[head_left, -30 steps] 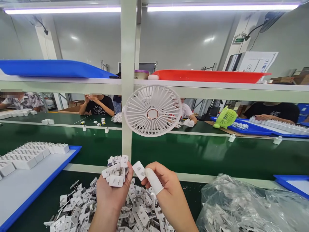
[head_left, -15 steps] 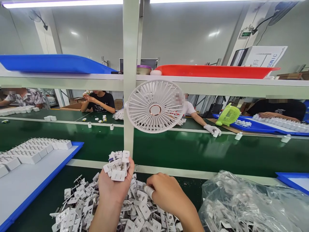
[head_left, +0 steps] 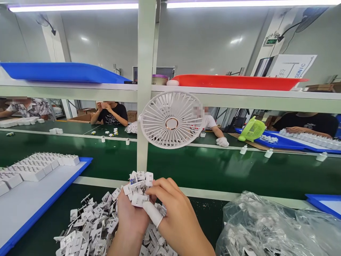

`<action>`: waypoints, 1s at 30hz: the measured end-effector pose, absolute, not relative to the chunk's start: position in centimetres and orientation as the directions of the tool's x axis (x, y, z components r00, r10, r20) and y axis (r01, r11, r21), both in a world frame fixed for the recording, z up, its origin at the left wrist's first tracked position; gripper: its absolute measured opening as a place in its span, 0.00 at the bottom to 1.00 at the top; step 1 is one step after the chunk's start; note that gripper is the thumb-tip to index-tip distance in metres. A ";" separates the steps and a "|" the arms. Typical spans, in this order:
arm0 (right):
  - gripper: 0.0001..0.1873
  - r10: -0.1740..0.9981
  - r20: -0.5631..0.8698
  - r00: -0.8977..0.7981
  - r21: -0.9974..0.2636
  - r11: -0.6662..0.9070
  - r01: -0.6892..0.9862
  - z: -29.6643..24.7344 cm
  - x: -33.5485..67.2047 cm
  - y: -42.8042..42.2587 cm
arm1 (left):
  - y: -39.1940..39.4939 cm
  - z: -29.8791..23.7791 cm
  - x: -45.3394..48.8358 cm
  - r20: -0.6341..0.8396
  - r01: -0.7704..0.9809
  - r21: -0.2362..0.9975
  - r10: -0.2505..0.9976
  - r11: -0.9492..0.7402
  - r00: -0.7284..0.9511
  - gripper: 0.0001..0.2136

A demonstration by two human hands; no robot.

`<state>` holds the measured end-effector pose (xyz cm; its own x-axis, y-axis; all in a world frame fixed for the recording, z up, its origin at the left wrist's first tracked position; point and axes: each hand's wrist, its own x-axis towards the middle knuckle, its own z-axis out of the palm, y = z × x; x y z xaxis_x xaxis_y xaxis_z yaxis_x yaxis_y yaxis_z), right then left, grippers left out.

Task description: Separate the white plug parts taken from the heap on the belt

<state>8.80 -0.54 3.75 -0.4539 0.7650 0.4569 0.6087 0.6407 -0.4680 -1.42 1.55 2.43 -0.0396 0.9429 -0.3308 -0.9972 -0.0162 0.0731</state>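
Clump of small white parts (head_left: 139,200): located in the palm of the left hand (head_left: 130,215), above the tabletop (head_left: 206,215), its fingers curled beneath and holding the load. Right hand (head_left: 177,209): at the right side of the clump, thumb in a white cover (head_left: 153,214) against the lowest front part, fingers narrowly bent; whether they pinch a part cannot be told. Below both hands: loose pile of similar parts (head_left: 85,229). To the right: clear plastic bag (head_left: 269,224). To the left: blue-rimmed tray (head_left: 49,199) bearing rows of white blocks (head_left: 34,173). Beyond: white fan (head_left: 172,123) at the post (head_left: 142,160).
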 end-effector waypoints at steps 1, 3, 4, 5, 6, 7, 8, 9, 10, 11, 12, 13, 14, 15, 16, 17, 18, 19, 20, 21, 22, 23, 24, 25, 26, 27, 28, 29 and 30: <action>0.04 0.765 0.450 -0.460 -0.461 0.640 0.614 3.7 8.8 -0.6 | 1.6 2.5 -1.4 -0.327 -0.997 0.078 0.944 -0.006 -0.031 0.13; 0.07 0.765 0.441 -0.470 -0.452 0.641 0.620 3.6 9.0 -0.6 | 1.7 2.5 -1.3 -0.319 -0.997 0.081 0.948 0.010 -0.016 0.14; 0.08 0.765 0.439 -0.471 -0.450 0.641 0.622 3.6 9.1 -0.5 | 1.7 2.6 -1.3 -0.314 -0.997 0.080 0.950 0.018 -0.009 0.14; 0.10 0.768 0.436 -0.469 -0.452 0.638 0.624 3.6 9.1 -0.5 | 1.7 2.6 -1.3 -0.309 -0.997 0.080 0.951 0.024 -0.002 0.14; 0.11 0.772 0.432 -0.467 -0.455 0.633 0.625 3.6 9.2 -0.5 | 1.7 2.6 -1.3 -0.304 -0.996 0.080 0.953 0.027 0.002 0.15; 0.11 0.777 0.428 -0.462 -0.461 0.628 0.627 3.5 9.1 -0.4 | 1.7 2.5 -1.3 -0.302 -0.996 0.079 0.953 0.029 0.004 0.15; 0.10 0.783 0.425 -0.455 -0.468 0.620 0.630 3.5 9.0 -0.4 | 1.7 2.5 -1.3 -0.303 -0.996 0.079 0.953 0.029 0.004 0.15; 0.09 0.790 0.424 -0.443 -0.478 0.611 0.631 3.4 8.9 -0.4 | 1.7 2.4 -1.3 -0.308 -0.996 0.078 0.951 0.030 0.004 0.15; 0.08 0.798 0.424 -0.429 -0.491 0.600 0.631 3.3 8.8 -0.3 | 1.7 2.4 -1.3 -0.314 -0.997 0.076 0.949 0.029 0.004 0.15; 0.08 0.807 0.425 -0.411 -0.513 0.588 0.625 3.3 8.6 -0.2 | 1.7 2.4 -1.3 -0.321 -0.997 0.074 0.947 0.027 0.002 0.15; 0.07 0.818 0.422 -0.390 -0.548 0.573 0.609 3.2 8.4 -0.2 | 1.7 2.4 -1.3 -0.331 -0.997 0.071 0.944 0.025 0.001 0.14; 0.07 0.833 0.411 -0.370 -0.599 0.553 0.578 3.1 8.3 -0.1 | 1.7 2.4 -1.3 -0.342 -0.997 0.068 0.940 0.021 -0.003 0.14; 0.07 0.850 0.389 -0.355 -0.665 0.525 0.531 3.0 8.3 0.1 | 1.7 2.4 -1.3 -0.355 -0.998 0.067 0.935 0.017 -0.008 0.13; 0.07 0.870 0.354 -0.342 -0.739 0.485 0.468 3.0 8.3 0.2 | 1.8 2.4 -1.3 -0.371 -0.998 0.067 0.929 0.009 -0.017 0.12; 0.07 0.889 0.314 -0.333 -0.811 0.434 0.393 3.0 8.3 0.4 | 1.8 2.4 -1.3 -0.388 -0.998 0.068 0.921 -0.002 -0.028 0.11; 0.06 0.903 0.275 -0.329 -0.870 0.379 0.314 3.0 8.4 0.6 | 1.8 2.4 -1.3 -0.407 -0.998 0.069 0.912 -0.014 -0.041 0.11; 0.06 0.913 0.241 -0.329 -0.914 0.328 0.240 3.0 8.6 0.7 | 1.8 2.5 -1.3 -0.427 -0.997 0.070 0.903 -0.030 -0.057 0.10; 0.06 0.919 0.217 -0.328 -0.942 0.285 0.177 3.1 8.7 0.8 | 1.8 2.5 -1.4 -0.444 -0.996 0.069 0.893 -0.048 -0.074 0.09; 0.06 0.924 0.202 -0.324 -0.959 0.254 0.128 3.1 8.9 0.9 | 1.8 2.6 -1.4 -0.458 -0.996 0.067 0.885 -0.064 -0.088 0.09; 0.06 0.926 0.196 -0.322 -0.967 0.237 0.091 3.2 9.1 1.0 | 1.7 2.6 -1.4 -0.468 -0.995 0.063 0.878 -0.078 -0.098 0.08; 0.07 0.927 0.194 -0.320 -0.971 0.227 0.068 3.3 9.3 1.0 | 1.7 2.7 -1.5 -0.476 -0.995 0.057 0.874 -0.087 -0.104 0.08; 0.07 0.928 0.194 -0.317 -0.973 0.223 0.056 3.3 9.4 1.0 | 1.6 2.7 -1.6 -0.480 -0.994 0.051 0.870 -0.096 -0.109 0.09; 0.07 0.930 0.195 -0.312 -0.974 0.221 0.051 3.4 9.6 1.0 | 1.5 2.8 -1.6 -0.484 -0.994 0.046 0.868 -0.103 -0.112 0.09; 0.08 0.931 0.194 -0.310 -0.974 0.221 0.052 3.4 9.6 1.0 | 1.4 2.9 -1.7 -0.487 -0.993 0.041 0.866 -0.108 -0.114 0.09; 0.07 0.931 0.191 -0.310 -0.975 0.218 0.054 3.4 9.7 1.0 | 1.3 3.0 -1.8 -0.489 -0.993 0.038 0.864 -0.112 -0.116 0.09; 0.08 0.932 0.186 -0.311 -0.975 0.213 0.056 3.5 9.7 0.9 | 1.2 3.1 -1.8 -0.489 -0.993 0.034 0.865 -0.115 -0.117 0.10; 0.08 0.933 0.182 -0.311 -0.976 0.210 0.057 3.6 9.7 0.8 | 1.2 3.2 -1.9 -0.488 -0.993 0.032 0.865 -0.117 -0.118 0.10; 0.08 0.933 0.178 -0.312 -0.977 0.205 0.054 3.7 9.7 0.7 | 1.1 3.3 -2.0 -0.487 -0.993 0.032 0.865 -0.116 -0.117 0.10; 0.08 0.933 0.175 -0.315 -0.979 0.200 0.048 3.8 9.7 0.6 | 1.0 3.4 -2.0 -0.486 -0.993 0.034 0.866 -0.113 -0.116 0.10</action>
